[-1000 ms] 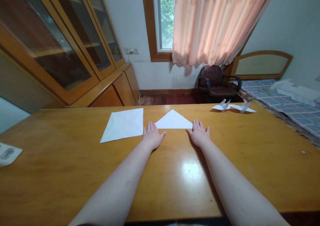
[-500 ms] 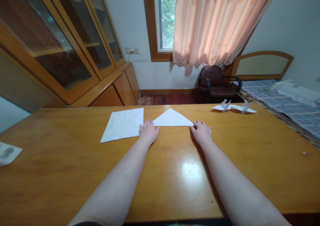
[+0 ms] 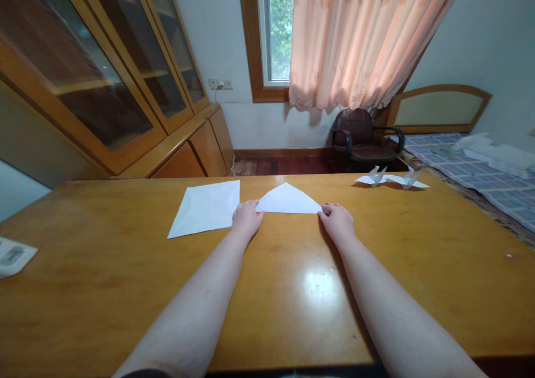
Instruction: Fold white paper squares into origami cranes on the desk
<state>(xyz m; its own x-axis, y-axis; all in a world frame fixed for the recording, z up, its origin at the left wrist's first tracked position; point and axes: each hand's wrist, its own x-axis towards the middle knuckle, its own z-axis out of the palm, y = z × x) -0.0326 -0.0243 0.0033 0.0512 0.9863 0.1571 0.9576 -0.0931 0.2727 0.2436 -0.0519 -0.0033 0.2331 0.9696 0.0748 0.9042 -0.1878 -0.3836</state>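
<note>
A white sheet folded into a triangle lies on the wooden table ahead of me. My left hand pinches its left corner, fingers curled. My right hand pinches its right corner the same way. The triangle's sides bulge a little, as if lifted off the wood. A flat white square sheet lies just left of my left hand.
Two folded paper cranes sit on white paper at the far right of the table. A small white packet lies at the left edge. Beyond the table stand a glass-door cabinet, a dark chair and a bed.
Both hands went from lying flat and spread below the triangle to curled onto its two lower corners. The triangle slid slightly away and now bows upward.
</note>
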